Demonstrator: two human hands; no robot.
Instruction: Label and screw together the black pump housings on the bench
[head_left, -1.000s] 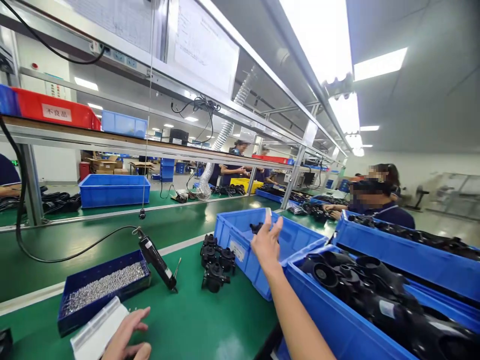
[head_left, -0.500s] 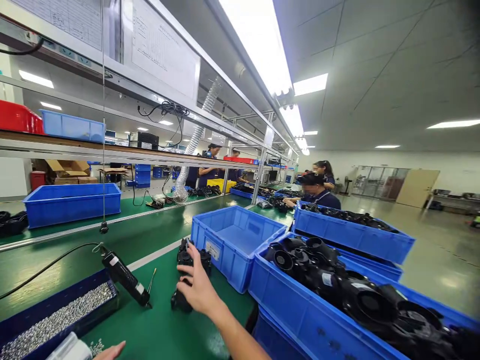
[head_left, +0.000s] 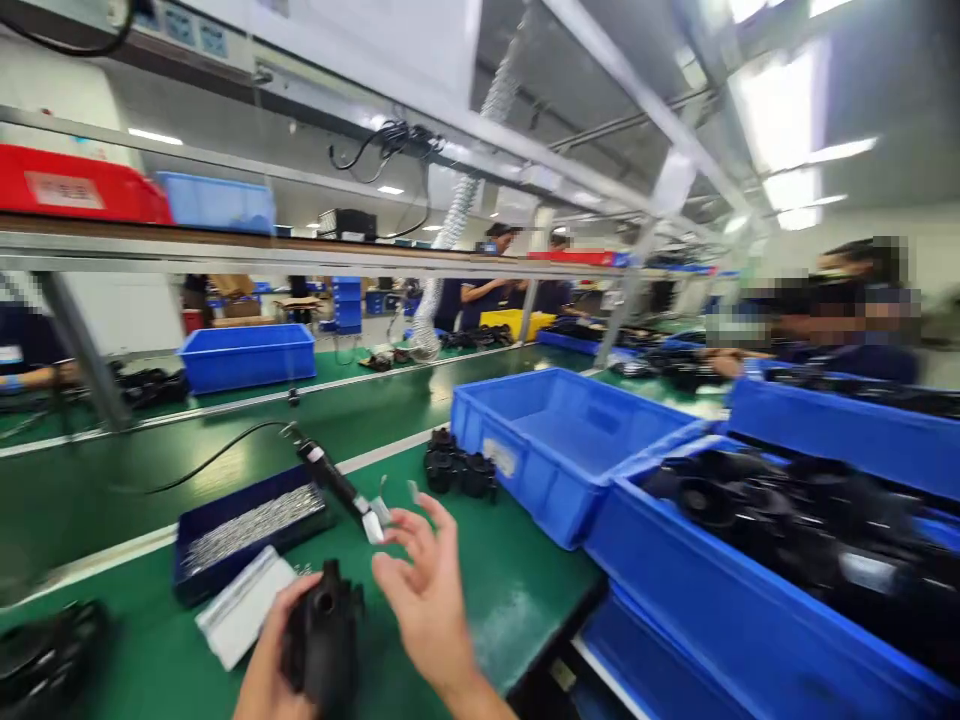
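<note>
My left hand (head_left: 268, 660) grips a black plastic pump part (head_left: 324, 638) near the bench's front edge, fingers wrapped round its left side. My right hand (head_left: 424, 598) hovers just to the right of the part, fingers spread and empty. A few more black pump parts (head_left: 459, 470) stand on the green mat beside an empty blue bin (head_left: 570, 450). An electric screwdriver (head_left: 337, 484) hangs on its cable just beyond my hands.
A dark blue tray of small screws (head_left: 247, 520) and a white block (head_left: 244, 605) lie at the left. Blue bins of black parts (head_left: 780, 560) fill the right side. Other people work further along the line and across the conveyor. A shelf with red and blue bins runs overhead.
My right hand took a black part from the cluster and brought it to the front. My left hand left the white block and now grips that part. The view swung left and down.
</note>
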